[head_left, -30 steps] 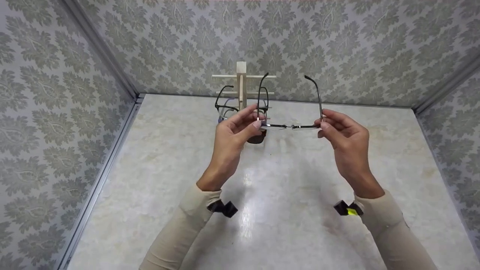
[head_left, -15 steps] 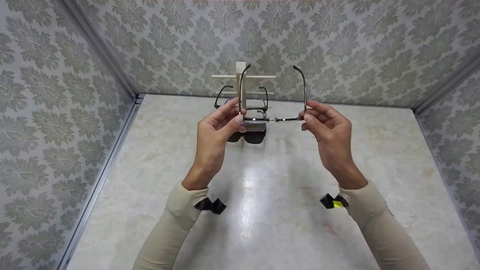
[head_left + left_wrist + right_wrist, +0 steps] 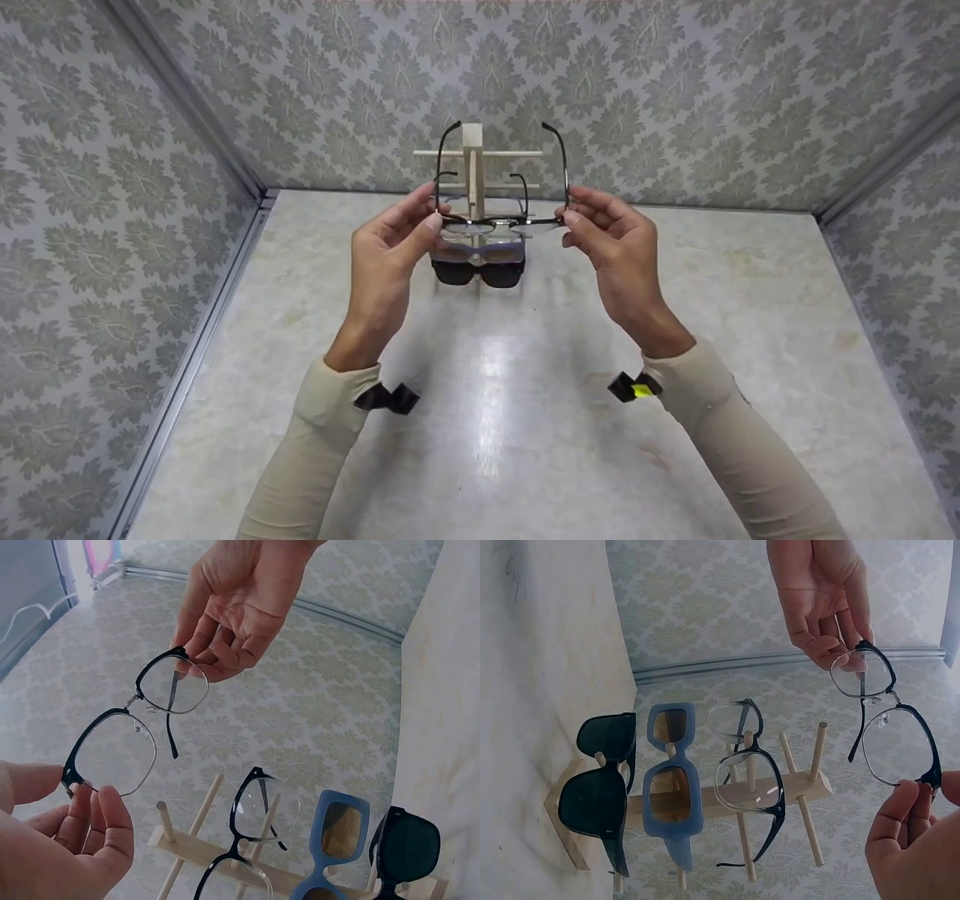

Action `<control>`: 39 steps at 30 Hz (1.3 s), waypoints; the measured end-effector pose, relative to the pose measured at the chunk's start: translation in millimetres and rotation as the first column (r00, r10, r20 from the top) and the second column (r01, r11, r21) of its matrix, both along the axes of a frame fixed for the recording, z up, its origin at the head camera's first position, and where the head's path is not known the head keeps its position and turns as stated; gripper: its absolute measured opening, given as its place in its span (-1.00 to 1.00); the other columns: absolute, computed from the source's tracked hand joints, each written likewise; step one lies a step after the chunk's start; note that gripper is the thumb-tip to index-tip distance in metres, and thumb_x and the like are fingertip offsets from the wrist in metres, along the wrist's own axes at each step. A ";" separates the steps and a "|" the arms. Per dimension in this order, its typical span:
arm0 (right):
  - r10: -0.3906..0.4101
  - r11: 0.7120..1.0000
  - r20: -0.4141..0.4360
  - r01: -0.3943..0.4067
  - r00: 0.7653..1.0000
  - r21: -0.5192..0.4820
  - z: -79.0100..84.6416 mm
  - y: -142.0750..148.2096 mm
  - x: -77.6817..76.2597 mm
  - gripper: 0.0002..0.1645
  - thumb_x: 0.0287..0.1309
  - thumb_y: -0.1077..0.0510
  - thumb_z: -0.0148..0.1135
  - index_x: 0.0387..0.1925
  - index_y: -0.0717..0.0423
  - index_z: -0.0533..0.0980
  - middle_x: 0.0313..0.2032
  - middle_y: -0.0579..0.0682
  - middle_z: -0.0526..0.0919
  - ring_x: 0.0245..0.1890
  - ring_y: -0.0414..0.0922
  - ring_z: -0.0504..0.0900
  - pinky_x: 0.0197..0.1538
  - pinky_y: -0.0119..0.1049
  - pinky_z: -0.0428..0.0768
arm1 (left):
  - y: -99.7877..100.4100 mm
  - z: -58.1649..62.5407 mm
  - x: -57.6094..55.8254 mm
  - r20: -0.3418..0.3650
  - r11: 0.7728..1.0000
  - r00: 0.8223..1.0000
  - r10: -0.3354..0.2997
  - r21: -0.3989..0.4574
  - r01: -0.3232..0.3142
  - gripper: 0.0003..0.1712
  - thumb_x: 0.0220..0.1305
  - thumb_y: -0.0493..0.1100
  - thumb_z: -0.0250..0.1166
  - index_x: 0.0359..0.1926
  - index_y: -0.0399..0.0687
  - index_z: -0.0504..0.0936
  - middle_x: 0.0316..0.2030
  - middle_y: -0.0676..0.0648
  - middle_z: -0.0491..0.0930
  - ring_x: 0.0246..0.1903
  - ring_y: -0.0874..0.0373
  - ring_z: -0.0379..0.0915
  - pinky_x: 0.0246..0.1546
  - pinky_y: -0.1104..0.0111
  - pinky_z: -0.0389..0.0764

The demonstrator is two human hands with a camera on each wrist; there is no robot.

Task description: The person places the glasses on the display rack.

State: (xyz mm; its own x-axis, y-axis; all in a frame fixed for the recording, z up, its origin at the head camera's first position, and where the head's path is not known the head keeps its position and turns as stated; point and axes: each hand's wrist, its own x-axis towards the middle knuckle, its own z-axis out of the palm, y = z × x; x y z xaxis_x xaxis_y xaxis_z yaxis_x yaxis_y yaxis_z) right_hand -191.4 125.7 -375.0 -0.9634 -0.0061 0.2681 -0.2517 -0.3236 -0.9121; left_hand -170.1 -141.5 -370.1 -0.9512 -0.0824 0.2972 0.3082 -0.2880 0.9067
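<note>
My left hand (image 3: 386,259) and right hand (image 3: 626,259) hold one pair of eyeglasses (image 3: 133,700) between them. Each pinches the frame with thumb and fingers at a corner where the temple arm joins. The glasses have clear lenses, a dark upper rim and thin metal lower rims; both temple arms are unfolded and point away from me. In the head view they overlap the wooden eyewear stand (image 3: 472,136); both wrist views show them apart from it, near its top end. The stand carries black sunglasses (image 3: 592,802), blue-framed sunglasses (image 3: 694,799) and dark-rimmed clear eyeglasses (image 3: 776,795).
Thin wooden pegs (image 3: 514,154) stick out sideways from the stand's post. It stands at the back of a pale marbled table (image 3: 540,420), close to a patterned back wall (image 3: 570,67). Similar panels with metal edge rails (image 3: 187,322) enclose the sides.
Both hands have moved left and slightly away from me with the eyeglasses, from right of the stand to in front of its post. The eyewear on the stand has stayed put.
</note>
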 end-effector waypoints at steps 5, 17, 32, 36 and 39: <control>0.014 1.000 0.025 -0.015 1.000 0.017 1.9 -11.3 -7.4 -0.58 0.49 0.43 0.29 0.31 0.46 0.58 -0.06 0.13 0.76 -0.06 -0.03 0.77 -0.13 -0.29 0.76 | -11.8 -0.3 -8.8 0.004 0.999 1.000 0.011 -0.037 -0.011 -0.49 0.53 -0.40 0.34 0.43 -0.41 0.59 0.06 -0.27 0.75 0.01 -0.08 0.67 -0.06 0.28 0.77; 0.019 1.000 0.123 -0.020 0.992 0.005 4.1 -31.1 -27.6 -0.57 0.52 0.38 0.31 0.33 0.44 0.57 -0.08 0.09 0.72 -0.03 0.04 0.77 -0.12 -0.30 0.76 | -29.2 -6.9 -39.6 0.050 0.999 0.999 0.020 -0.049 -0.017 -0.49 0.59 -0.34 0.32 0.46 -0.42 0.56 0.07 -0.27 0.75 0.00 -0.06 0.67 -0.05 0.27 0.79; 0.008 0.999 0.173 -0.002 0.985 -0.035 -0.3 -39.9 -44.4 -0.58 0.53 0.38 0.30 0.31 0.47 0.57 -0.14 0.06 0.74 -0.12 -0.07 0.77 -0.15 -0.34 0.76 | -31.9 -14.4 -60.1 0.079 1.000 0.997 0.015 -0.012 -0.015 -0.52 0.59 -0.33 0.33 0.42 -0.46 0.58 0.04 -0.17 0.77 0.06 -0.19 0.61 -0.07 0.31 0.79; 0.015 0.999 0.176 -0.009 0.984 -0.036 -1.4 -40.8 -45.6 -0.55 0.54 0.37 0.30 0.34 0.51 0.54 -0.12 0.07 0.75 -0.11 -0.05 0.77 -0.13 -0.33 0.77 | -32.6 -17.1 -62.8 0.081 1.000 0.997 0.021 -0.019 -0.020 -0.53 0.60 -0.33 0.33 0.41 -0.46 0.59 0.04 -0.17 0.77 0.07 -0.19 0.61 -0.08 0.33 0.79; 0.019 0.999 0.176 -0.014 0.984 -0.030 -2.0 -40.5 -46.0 -0.53 0.55 0.36 0.29 0.36 0.51 0.53 -0.09 0.09 0.74 -0.09 -0.03 0.77 -0.10 -0.31 0.77 | -32.7 -18.2 -63.6 0.082 0.999 0.996 0.025 -0.023 -0.023 -0.53 0.59 -0.33 0.33 0.40 -0.45 0.59 0.07 -0.21 0.76 0.05 -0.15 0.62 -0.09 0.33 0.78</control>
